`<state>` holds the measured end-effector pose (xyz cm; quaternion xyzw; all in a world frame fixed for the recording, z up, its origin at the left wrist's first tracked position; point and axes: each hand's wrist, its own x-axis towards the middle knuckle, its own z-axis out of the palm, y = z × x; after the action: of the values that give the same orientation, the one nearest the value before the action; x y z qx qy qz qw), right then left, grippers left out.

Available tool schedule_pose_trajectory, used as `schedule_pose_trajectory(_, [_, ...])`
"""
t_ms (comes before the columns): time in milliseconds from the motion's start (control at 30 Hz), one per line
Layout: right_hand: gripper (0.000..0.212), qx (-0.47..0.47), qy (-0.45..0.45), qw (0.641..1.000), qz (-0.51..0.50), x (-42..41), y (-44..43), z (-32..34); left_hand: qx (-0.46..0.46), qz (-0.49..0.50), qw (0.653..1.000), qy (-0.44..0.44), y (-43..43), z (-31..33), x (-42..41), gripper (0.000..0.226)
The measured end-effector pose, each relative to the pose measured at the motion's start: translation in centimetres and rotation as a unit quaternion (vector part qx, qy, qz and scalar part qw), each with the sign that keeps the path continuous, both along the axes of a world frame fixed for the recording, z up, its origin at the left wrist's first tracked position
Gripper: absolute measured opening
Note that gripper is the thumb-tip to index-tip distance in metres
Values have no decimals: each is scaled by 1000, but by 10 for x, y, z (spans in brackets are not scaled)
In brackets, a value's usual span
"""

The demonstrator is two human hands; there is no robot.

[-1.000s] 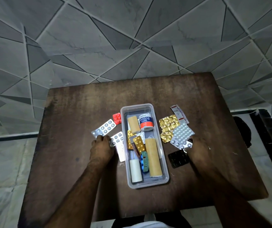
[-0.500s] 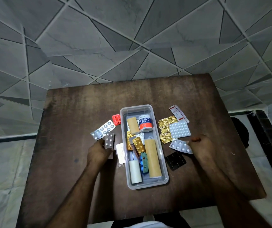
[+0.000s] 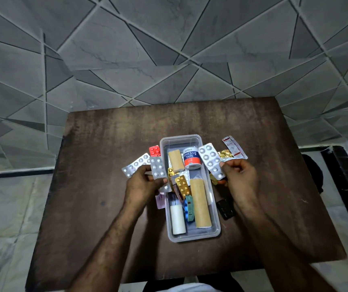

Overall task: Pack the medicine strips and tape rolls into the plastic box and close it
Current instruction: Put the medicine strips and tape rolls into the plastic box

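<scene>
A clear plastic box [image 3: 217, 228] stands open in the middle of the brown table [image 3: 97, 207]. Inside lie two tan tape rolls [image 3: 200, 203], a white roll [image 3: 177, 220], a roll labelled adhesive tape [image 3: 191, 158] and gold and blue strips [image 3: 182, 185]. My left hand [image 3: 142, 184] grips a silver pill strip [image 3: 158, 167] at the box's left edge. My right hand [image 3: 239, 175] holds a white blister strip [image 3: 211, 160] over the box's right rim. No lid is in view.
Left of the box lie a red strip [image 3: 154, 150], a silver strip [image 3: 135, 164] and a pink-white strip [image 3: 160, 200]. To the right lie gold strips [image 3: 224, 153], a red-and-white sachet [image 3: 233, 146] and a black strip [image 3: 225, 208]. A tiled wall rises behind the table.
My left hand has lifted the silver strip toward the box's left edge. My right hand has picked up the white blister strip and carried it left over the box's right rim.
</scene>
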<state>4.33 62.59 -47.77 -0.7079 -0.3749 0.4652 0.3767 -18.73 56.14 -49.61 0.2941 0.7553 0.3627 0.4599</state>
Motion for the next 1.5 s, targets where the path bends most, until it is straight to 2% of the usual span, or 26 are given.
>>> schedule_pose_trajectory(333, [10,-69,22,995,70,-28,-35,-17,-50,-149,977,141,13,-9,29,56])
schedule_pose_trajectory(500, [16,-66,-30,987,144,-25,-37,-25,-53,-178,964,191,15,-12,31,55])
schedule_pose_trajectory(567, [15,-59,-54,980,180,-21,-35,-23,-32,-162,967,192,14,-9,29,45])
schedule_pose_trajectory(667, [11,-35,-112,971,208,-9,-25,-17,20,-83,978,192,12,-5,16,25])
schedule_pose_trajectory(833, [11,-41,-215,956,196,34,-8,-18,-13,26,972,233,3,-20,-34,26])
schedule_pose_trajectory(933, [32,-109,-289,921,238,56,-14,-31,-65,74,964,247,-4,-40,-62,39])
schedule_pose_trajectory(1067, [65,-159,-371,863,304,63,-31,-51,-103,128,964,208,-3,-48,-74,54])
schedule_pose_trajectory(1200, [87,-177,-401,843,313,57,-39,-62,-116,154,968,159,5,-64,-80,59])
schedule_pose_trajectory(1367, [82,-173,-421,836,306,53,-39,-66,-136,187,965,122,12,-137,-109,68])
schedule_pose_trajectory(1500, [83,-179,-403,849,292,51,-38,-67,-137,180,968,112,15,-163,-122,57])
